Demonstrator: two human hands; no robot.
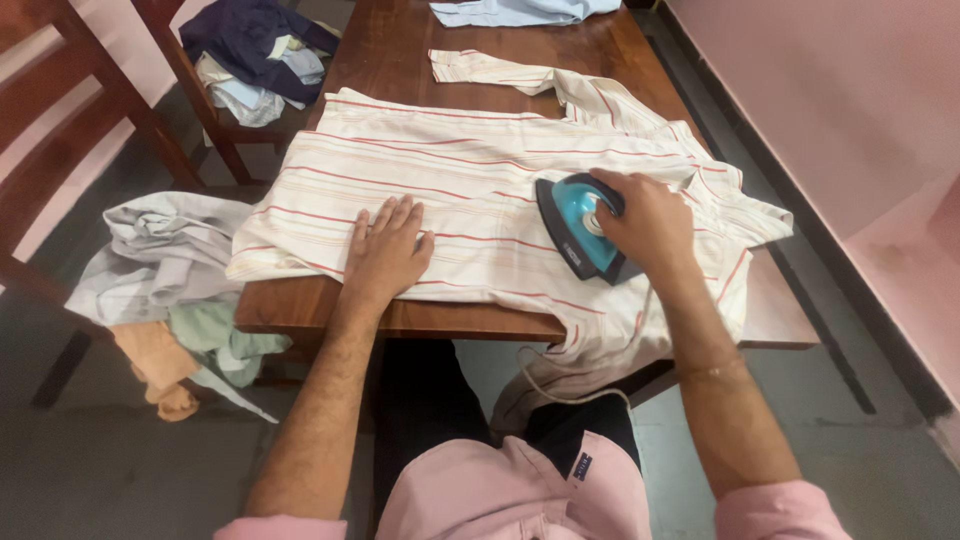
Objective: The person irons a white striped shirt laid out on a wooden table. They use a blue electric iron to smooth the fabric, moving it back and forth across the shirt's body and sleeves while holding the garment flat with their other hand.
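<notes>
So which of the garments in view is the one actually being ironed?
The white shirt with red stripes, spread flat on the wooden table: the right hand holds the teal iron on it, the left hand presses it. The others lie crumpled.

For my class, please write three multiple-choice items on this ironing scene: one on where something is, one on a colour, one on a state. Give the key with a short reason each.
1. Where does the left hand rest?
A. flat on the striped shirt
B. on the chair
C. on the cord

2. What colour is the iron?
A. red
B. teal blue
C. yellow

3. How does the right hand stand to the iron?
A. apart from it
B. closed on its handle
C. under it

Key: 1 A, the palm lies spread on the shirt over the wooden table. 2 B, its body shows teal with a dark sole edge. 3 B, the fingers wrap the handle on top.
</notes>
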